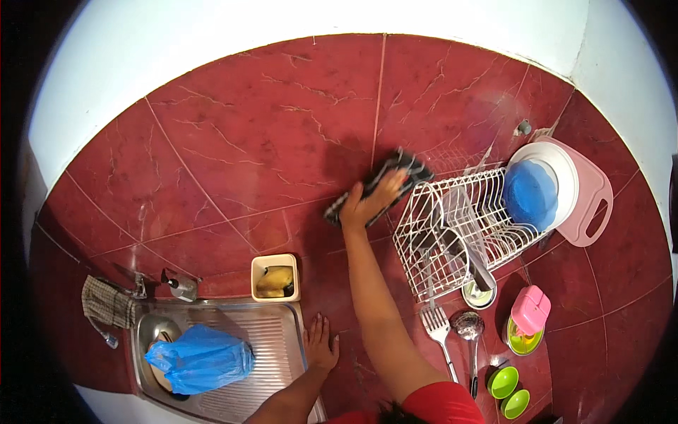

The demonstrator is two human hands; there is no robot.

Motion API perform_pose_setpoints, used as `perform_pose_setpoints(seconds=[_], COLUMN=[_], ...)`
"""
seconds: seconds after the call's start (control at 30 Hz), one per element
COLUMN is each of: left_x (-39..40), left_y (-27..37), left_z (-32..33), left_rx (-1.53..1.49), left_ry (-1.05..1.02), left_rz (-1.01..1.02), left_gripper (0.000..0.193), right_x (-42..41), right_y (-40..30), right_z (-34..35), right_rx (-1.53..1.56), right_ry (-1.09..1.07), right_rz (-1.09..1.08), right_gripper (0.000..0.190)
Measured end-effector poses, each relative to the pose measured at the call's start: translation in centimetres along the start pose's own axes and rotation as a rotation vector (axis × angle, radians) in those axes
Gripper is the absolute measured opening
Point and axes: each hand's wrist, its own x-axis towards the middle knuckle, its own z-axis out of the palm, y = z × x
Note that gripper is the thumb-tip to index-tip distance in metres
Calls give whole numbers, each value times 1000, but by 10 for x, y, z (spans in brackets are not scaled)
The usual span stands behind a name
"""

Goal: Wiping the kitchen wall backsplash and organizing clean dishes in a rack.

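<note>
My right hand presses a dark cloth with pale stripes against the red marbled wall tiles, just left of a white wire dish rack. The fingers and the cloth are slightly blurred. Palm down and fingers spread, my left hand rests at the right edge of a stainless steel sink drainboard; nothing is in it. Above that hand, a cream square container holds a yellow sponge-like item and something dark.
In the sink sits a blue plastic bag. Behind it are a soap dispenser and a faucet draped with a checked cloth. To the right lie a slotted turner, a ladle, green bowls and a pink container.
</note>
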Motion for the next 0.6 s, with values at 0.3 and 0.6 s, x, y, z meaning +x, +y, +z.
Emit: perform_pose_setpoints(seconds=[0.3, 0.6], left_x=[0, 0], left_y=[1, -5], left_z=[-1, 4], left_rx=[-9, 88], left_ry=[10, -98], left_rz=[-6, -40], left_gripper=[64, 63], right_x=[-148, -187], right_y=[78, -3], right_z=[-73, -144], right_rx=[-51, -278], right_ry=[-453, -1317], right_rz=[173, 18], right_gripper=[58, 57])
